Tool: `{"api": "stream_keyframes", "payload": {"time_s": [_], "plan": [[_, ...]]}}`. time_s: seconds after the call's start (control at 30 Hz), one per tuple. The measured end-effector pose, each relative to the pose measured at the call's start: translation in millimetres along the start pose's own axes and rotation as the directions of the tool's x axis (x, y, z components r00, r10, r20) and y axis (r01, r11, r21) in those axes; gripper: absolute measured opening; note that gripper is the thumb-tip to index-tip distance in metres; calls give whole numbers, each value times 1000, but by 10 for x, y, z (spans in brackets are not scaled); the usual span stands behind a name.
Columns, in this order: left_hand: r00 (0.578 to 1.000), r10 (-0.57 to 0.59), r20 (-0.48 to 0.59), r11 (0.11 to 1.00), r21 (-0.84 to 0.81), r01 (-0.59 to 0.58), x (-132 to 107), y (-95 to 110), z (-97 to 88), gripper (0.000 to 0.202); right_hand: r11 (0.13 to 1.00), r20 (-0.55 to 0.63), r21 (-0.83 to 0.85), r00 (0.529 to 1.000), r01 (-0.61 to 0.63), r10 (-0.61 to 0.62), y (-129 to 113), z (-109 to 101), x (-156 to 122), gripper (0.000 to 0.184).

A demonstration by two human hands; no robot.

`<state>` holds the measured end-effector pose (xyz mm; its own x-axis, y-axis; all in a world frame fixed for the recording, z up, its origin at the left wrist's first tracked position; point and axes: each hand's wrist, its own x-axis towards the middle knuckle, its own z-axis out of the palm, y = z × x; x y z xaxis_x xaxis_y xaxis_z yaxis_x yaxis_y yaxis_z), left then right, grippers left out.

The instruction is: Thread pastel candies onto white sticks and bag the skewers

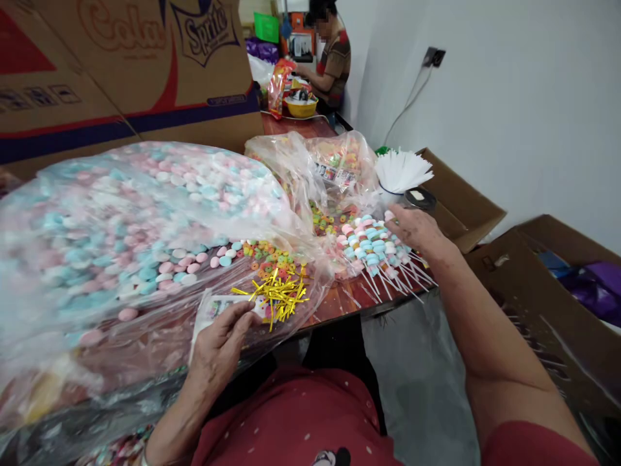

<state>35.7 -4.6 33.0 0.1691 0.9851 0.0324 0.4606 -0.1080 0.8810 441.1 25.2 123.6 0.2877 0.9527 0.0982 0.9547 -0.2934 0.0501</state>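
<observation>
My left hand [220,346] is closed on a small clear printed wrapper bag [213,309] at the table's near edge, beside a loose bunch of gold twist ties [277,294]. My right hand [417,232] reaches out to the right end of a pile of candy skewers [373,249], pastel discs threaded on white sticks. Its fingers curl over the far end of the pile, pinching a skewer tip. A huge clear bag of pink, blue and white candy discs [121,220] fills the left of the table.
Coloured ring candies [272,255] lie in open plastic. A cup of white sticks [400,173] and a dark lid [420,198] stand behind the skewers. Open cardboard boxes [533,278] sit at right, printed cartons [121,65] at back left. Another person [332,58] works at the far end.
</observation>
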Motion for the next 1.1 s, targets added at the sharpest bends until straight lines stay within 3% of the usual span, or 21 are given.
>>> {"api": "stream_keyframes", "payload": {"time_s": [0.07,0.1,0.17,0.23,0.27,0.37,0.43,0.47,0.57,0.7,0.77,0.83,0.93,1.1], "plan": [[1000,14,-11,1000,-26,-14,-8,2,22,36,1000,56,-13,998,11,-10,-1,48,-14,33],[999,37,-9,999,-27,-38,-14,14,28,32,1000,20,-19,1000,8,-7,-9,46,-42,34],[990,143,15,990,-3,-143,-28,83,39,23,999,-180,-54,984,-10,0,-67,2,-131,39],[938,340,65,940,21,-341,-43,226,66,15,998,-381,-49,923,34,-50,-228,-55,-264,45],[884,459,94,887,14,-462,-48,322,91,15,996,-456,-23,886,81,-83,-361,-72,-344,44],[611,777,150,624,-58,-780,-42,635,203,23,936,-552,49,791,347,-264,-932,-31,-583,37],[484,865,135,493,-46,-869,-20,783,277,23,869,-523,37,751,494,-404,-1346,71,-683,32],[451,886,110,455,-16,-890,-6,821,304,21,866,-526,7,739,500,-422,-1524,128,-703,30],[468,882,61,461,99,-882,24,804,332,17,888,-522,-50,746,458,-414,-1869,246,-670,29],[514,857,38,503,156,-850,30,679,271,21,890,-478,-46,773,453,-418,-2036,243,-553,32],[556,831,2,547,183,-817,48,648,219,22,865,-453,-39,763,500,-461,-2107,225,-514,35],[573,819,-33,567,206,-798,82,628,158,22,842,-455,-31,742,539,-492,-2196,225,-491,37],[527,850,-8,515,231,-826,131,583,76,19,845,-483,-9,738,535,-472,-2342,254,-469,38],[472,869,150,442,193,-876,146,494,-65,18,853,-517,54,745,520,-422,-2492,286,-490,40]]}}
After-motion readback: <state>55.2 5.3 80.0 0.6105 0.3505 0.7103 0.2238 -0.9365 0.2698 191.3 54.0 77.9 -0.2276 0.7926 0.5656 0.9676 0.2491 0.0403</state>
